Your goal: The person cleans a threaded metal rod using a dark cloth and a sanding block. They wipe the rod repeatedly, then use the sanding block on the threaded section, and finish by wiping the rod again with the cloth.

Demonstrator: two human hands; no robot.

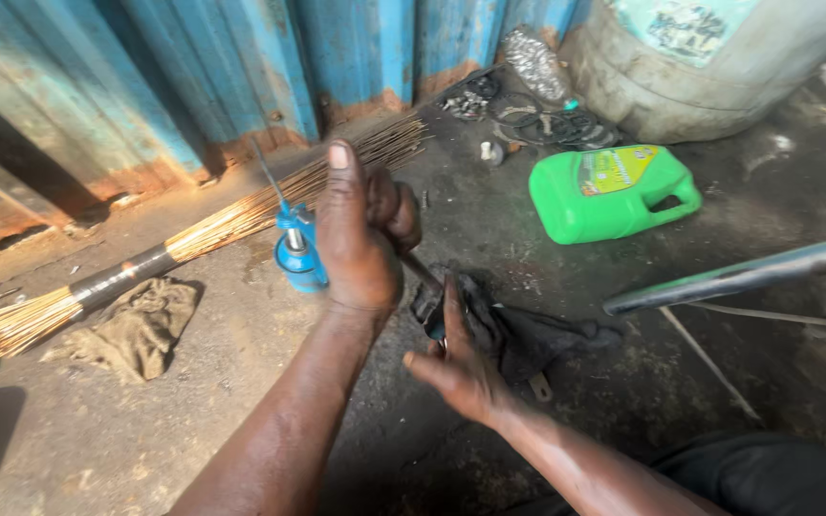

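the left hand (360, 234), at the centre of the frame, is curled into a fist around a thin dark rod-like tool (420, 270), thumb stretched upward along the back of the grip. the tool's shaft slants down and to the right out of the fist toward the right hand (458, 358), which sits just below and right of centre. the right hand is closed around a small dark part (439, 328) with a hint of blue at it, thumb raised and pressed along its side; what the part is cannot be told, since the fingers and grime hide most of it. the tool's tip meets the part at the top of the right hand.

just behind the left hand, touching its outline in the frame, stands a blue oil can (298, 250) with a thin spout pointing up and left. a black rag (528, 336) lies on the ground directly under and right of the right hand. a straw broom (193, 239), bound with a dark band, runs from the left edge up toward the upper centre. a dirty tan cloth (141, 325) lies below it at left. a green plastic jug (614, 191) lies on its side in the upper right, near a large pale drum (700, 67). a metal bar (738, 275) crosses the right edge. blue corrugated sheeting (241, 67) fills the top left.
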